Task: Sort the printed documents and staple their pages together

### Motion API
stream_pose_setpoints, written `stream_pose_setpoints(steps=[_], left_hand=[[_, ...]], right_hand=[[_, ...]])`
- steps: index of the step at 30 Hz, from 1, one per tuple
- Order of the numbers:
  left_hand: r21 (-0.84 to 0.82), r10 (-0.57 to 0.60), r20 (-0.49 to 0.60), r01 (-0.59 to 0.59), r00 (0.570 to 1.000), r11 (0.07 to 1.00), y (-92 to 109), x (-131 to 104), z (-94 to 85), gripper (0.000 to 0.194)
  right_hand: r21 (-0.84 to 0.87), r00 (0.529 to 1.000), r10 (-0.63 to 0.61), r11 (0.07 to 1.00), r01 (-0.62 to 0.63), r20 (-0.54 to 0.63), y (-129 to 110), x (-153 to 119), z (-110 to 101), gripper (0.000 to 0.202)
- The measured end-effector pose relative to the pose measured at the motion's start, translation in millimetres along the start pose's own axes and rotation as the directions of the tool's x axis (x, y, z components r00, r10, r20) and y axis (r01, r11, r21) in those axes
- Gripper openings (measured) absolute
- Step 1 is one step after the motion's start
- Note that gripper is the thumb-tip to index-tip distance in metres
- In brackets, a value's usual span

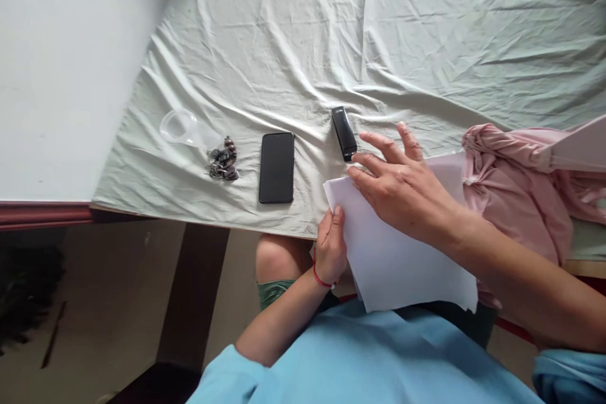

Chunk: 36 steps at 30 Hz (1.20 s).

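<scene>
A stack of white paper sheets (402, 259) rests partly on the table's front edge and partly over my lap. My left hand (332, 246) grips the stack's left edge, thumb on top. Above the upper part of the paper is my right hand (392, 177), its fingers spread and nothing held in them. The fingertips are close to the lower end of a black stapler (343, 132), which lies on the cloth just beyond the sheets. Whether a fingertip touches the stapler is unclear.
A black phone (277, 168) lies left of the stapler. Farther left are dark beads (224, 159) and a clear plastic cup (180, 127). Pink cloth (521, 196) is bunched at the right. The pale tablecloth (293, 31) is wrinkled.
</scene>
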State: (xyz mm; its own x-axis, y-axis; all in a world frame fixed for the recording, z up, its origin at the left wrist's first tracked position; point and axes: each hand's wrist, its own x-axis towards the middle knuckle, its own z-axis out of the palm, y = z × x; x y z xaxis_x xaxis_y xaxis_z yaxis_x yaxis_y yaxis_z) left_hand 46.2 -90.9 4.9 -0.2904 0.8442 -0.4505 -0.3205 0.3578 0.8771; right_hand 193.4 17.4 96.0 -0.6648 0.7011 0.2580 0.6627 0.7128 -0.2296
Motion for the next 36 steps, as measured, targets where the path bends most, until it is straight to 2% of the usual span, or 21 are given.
stream_pose_setpoints(steps=[3,9,17,21,26,32,36], left_hand=[[-0.006,-0.011,0.007,0.011,1.000,1.000,2.1,0.1,1.9,0.051],[0.016,-0.012,0.129,0.010,0.992,1.000,8.9,0.8,2.2,0.053],[0.129,0.039,0.151,-0.059,0.988,0.990,15.0,1.8,5.9,0.058],[0.157,0.050,0.143,-0.072,0.988,0.985,15.6,1.9,7.0,0.062],[0.212,0.084,0.149,-0.115,0.985,0.971,15.8,1.2,6.4,0.063],[0.250,0.118,0.178,-0.161,0.977,0.955,15.7,3.1,5.0,0.062],[0.284,0.118,0.186,-0.169,0.975,0.944,15.9,4.2,3.0,0.060]], right_hand=[[0.012,0.999,0.018,1.000,-0.019,0.031,0.5,-0.4,7.3,0.036],[0.129,0.995,0.014,0.991,-0.027,0.096,2.4,-4.6,18.3,0.026],[0.298,0.991,0.131,0.948,-0.116,-0.032,11.5,-5.5,24.8,0.019],[0.220,0.990,0.142,0.966,-0.133,-0.026,8.7,-6.6,24.8,0.023],[0.066,0.997,0.060,0.996,-0.063,0.055,3.9,-9.7,25.4,0.023],[0.095,0.983,0.041,0.994,-0.059,0.179,7.5,-9.0,24.7,0.026],[0.116,0.984,0.045,0.991,-0.065,0.174,10.6,-6.4,25.2,0.029]])
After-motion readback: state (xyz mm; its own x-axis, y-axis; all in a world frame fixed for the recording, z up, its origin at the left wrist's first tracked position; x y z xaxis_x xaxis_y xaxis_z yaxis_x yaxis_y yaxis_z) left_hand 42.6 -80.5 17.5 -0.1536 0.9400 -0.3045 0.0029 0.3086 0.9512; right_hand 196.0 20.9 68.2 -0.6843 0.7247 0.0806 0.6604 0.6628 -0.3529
